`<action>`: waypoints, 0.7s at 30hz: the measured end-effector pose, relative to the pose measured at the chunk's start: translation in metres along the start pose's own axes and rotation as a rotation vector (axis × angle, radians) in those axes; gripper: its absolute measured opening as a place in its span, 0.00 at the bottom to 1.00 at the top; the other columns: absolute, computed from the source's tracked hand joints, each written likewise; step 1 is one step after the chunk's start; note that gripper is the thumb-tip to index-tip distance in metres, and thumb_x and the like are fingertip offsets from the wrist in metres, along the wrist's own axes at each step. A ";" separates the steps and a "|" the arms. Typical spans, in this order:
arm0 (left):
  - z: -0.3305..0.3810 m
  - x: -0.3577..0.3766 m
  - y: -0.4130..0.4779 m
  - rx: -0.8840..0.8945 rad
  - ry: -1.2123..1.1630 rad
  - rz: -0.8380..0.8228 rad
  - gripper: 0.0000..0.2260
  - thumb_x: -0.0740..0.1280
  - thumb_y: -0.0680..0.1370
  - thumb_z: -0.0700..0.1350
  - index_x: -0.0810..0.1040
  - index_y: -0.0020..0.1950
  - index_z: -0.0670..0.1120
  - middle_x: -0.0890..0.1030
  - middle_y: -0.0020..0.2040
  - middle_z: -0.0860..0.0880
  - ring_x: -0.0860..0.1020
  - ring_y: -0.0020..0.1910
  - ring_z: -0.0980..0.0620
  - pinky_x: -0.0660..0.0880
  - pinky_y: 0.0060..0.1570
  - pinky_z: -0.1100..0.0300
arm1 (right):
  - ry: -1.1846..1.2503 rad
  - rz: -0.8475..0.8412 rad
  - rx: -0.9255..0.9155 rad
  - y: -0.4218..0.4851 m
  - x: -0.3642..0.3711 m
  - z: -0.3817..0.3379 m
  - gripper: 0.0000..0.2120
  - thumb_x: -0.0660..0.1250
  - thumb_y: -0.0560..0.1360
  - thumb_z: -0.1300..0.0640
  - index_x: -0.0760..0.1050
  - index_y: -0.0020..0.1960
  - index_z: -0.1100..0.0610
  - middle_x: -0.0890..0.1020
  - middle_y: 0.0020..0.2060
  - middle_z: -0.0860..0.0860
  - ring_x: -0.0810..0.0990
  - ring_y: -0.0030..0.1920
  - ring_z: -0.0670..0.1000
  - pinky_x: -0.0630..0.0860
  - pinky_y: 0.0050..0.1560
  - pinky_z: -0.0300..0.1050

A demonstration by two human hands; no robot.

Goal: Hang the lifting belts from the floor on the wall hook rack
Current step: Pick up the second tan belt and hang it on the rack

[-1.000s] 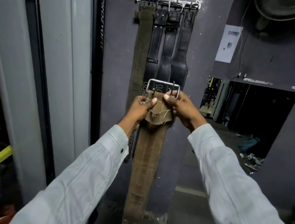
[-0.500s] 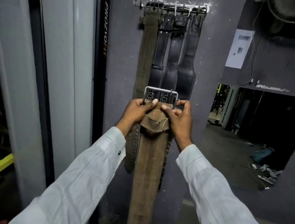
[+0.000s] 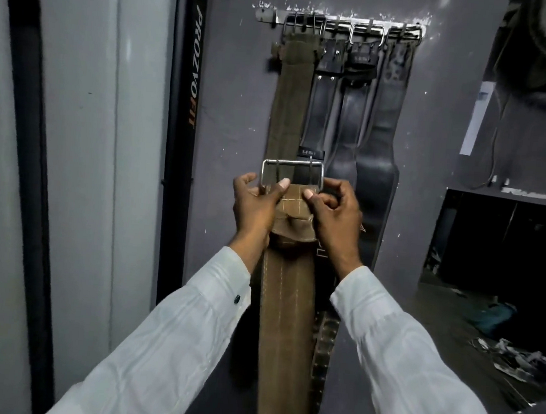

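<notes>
Both hands have lifted the brown belt (image 3: 285,310) a bit higher toward the wall hook rack (image 3: 340,23). The left hand (image 3: 253,210) and right hand (image 3: 335,217) pinch its top below the buckle (image 3: 293,172), thumbs pressed, the strap hanging down.

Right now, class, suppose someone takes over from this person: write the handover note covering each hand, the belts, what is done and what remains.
Left hand and right hand: both grip the brown belt just under its metal buckle, held up facing the wall.
Hook rack: an olive belt and three black belts already hang there.
Left: lift the buckle up onto a rack hook. Whether more belts lie on the floor is out of view.
</notes>
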State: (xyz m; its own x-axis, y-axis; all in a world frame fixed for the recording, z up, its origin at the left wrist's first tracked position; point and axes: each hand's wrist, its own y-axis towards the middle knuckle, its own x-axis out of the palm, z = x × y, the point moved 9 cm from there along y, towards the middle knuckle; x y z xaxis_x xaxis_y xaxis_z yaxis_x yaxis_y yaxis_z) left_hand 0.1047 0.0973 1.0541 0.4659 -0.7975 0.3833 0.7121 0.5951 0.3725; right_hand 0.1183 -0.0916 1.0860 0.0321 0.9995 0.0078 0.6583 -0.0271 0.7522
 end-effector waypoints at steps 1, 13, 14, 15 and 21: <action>0.006 0.000 0.006 0.083 0.066 0.010 0.23 0.76 0.71 0.51 0.69 0.60 0.54 0.80 0.53 0.52 0.82 0.52 0.50 0.80 0.54 0.53 | 0.002 0.024 0.000 0.010 0.005 0.003 0.15 0.74 0.74 0.58 0.74 0.57 0.57 0.85 0.39 0.52 0.84 0.39 0.44 0.81 0.45 0.39; 0.023 0.011 0.164 0.269 -0.055 0.025 0.26 0.75 0.73 0.42 0.73 0.70 0.46 0.80 0.61 0.48 0.80 0.61 0.50 0.77 0.64 0.49 | 0.117 0.104 0.001 0.141 0.099 0.052 0.21 0.74 0.75 0.58 0.72 0.65 0.57 0.85 0.52 0.56 0.84 0.53 0.50 0.81 0.56 0.47; 0.027 0.015 0.176 0.269 -0.079 0.004 0.26 0.75 0.73 0.40 0.73 0.71 0.45 0.79 0.64 0.46 0.79 0.62 0.49 0.77 0.64 0.48 | 0.134 0.099 -0.014 0.152 0.105 0.054 0.21 0.73 0.75 0.59 0.73 0.65 0.58 0.84 0.55 0.57 0.84 0.55 0.52 0.81 0.58 0.47; 0.032 0.020 0.190 0.279 -0.106 -0.011 0.26 0.74 0.74 0.38 0.72 0.71 0.44 0.79 0.66 0.44 0.79 0.63 0.49 0.76 0.65 0.48 | 0.147 0.096 -0.034 0.165 0.111 0.054 0.20 0.73 0.75 0.59 0.73 0.66 0.58 0.84 0.56 0.57 0.84 0.56 0.52 0.81 0.59 0.47; 0.082 0.048 0.273 0.449 -0.051 -0.040 0.23 0.73 0.72 0.42 0.78 0.67 0.45 0.83 0.60 0.45 0.81 0.61 0.47 0.77 0.63 0.45 | 0.100 0.069 -0.234 0.253 0.139 0.025 0.24 0.73 0.74 0.59 0.73 0.70 0.55 0.83 0.58 0.50 0.84 0.56 0.47 0.80 0.61 0.47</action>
State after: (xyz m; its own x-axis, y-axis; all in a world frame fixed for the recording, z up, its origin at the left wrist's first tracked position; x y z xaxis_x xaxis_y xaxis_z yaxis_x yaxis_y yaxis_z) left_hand 0.2782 0.2291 1.2439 0.4081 -0.8213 0.3986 0.4250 0.5573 0.7132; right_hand 0.3078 0.0401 1.2606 -0.0111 0.9926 0.1207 0.4646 -0.1018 0.8796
